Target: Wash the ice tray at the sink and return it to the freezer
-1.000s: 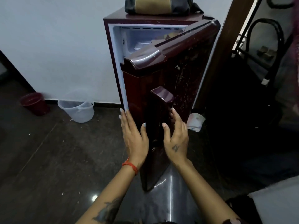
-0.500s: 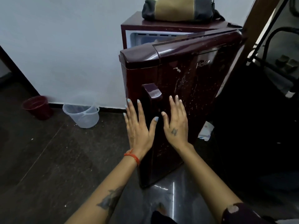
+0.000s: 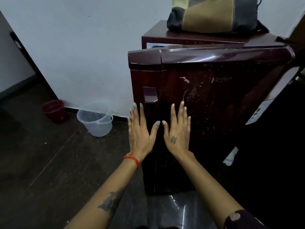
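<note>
Both hands flat on the maroon fridge door (image 3: 214, 100), fingers spread, gripping nothing: left hand (image 3: 140, 131) under the handle (image 3: 150, 95), right hand (image 3: 179, 131) just beside. Door's slightly ajar.

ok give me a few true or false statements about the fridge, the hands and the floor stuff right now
1. Both hands, left hand and right hand, lie flat and open on the fridge door. True.
2. The door is fully shut. False: a gap shows at its top left.
3. A bag sits on top of the fridge. True.
4. The left hand holds an ice tray. False: it is empty, and no tray is visible.
5. The clear bucket stands left of the red bucket. False: it stands to its right.
</note>
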Demonstrator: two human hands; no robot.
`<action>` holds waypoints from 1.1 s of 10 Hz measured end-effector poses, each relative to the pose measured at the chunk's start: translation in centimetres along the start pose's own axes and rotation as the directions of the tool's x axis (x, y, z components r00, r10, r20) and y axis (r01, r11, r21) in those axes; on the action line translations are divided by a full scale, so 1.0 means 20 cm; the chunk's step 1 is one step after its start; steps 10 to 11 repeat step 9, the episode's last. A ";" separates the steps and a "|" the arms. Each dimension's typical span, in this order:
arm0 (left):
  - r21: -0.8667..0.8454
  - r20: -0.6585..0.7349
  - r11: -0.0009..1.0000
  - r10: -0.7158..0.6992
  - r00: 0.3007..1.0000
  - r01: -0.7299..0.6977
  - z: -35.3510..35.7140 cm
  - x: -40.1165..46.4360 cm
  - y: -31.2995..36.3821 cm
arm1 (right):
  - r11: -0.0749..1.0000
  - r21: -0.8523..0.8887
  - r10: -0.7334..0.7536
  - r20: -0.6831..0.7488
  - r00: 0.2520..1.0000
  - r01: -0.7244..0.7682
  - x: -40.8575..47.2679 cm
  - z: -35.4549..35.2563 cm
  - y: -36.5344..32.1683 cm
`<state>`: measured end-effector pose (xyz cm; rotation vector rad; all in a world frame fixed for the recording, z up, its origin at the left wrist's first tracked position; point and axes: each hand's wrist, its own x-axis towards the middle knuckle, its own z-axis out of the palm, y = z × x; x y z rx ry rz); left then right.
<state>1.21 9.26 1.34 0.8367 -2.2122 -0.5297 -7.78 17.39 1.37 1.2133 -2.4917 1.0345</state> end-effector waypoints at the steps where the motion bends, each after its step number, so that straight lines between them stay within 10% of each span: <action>1: -0.010 0.012 1.000 -0.022 1.000 0.022 0.03 0.10 -0.05 | 0.999 -0.038 0.016 0.019 1.000 -0.015 0.09 0.04 0.01; 11: -0.138 0.082 0.988 0.079 0.994 -0.067 0.24 0.64 -0.33 | 0.971 -0.134 0.192 -0.055 0.980 -0.198 0.52 0.29 -0.02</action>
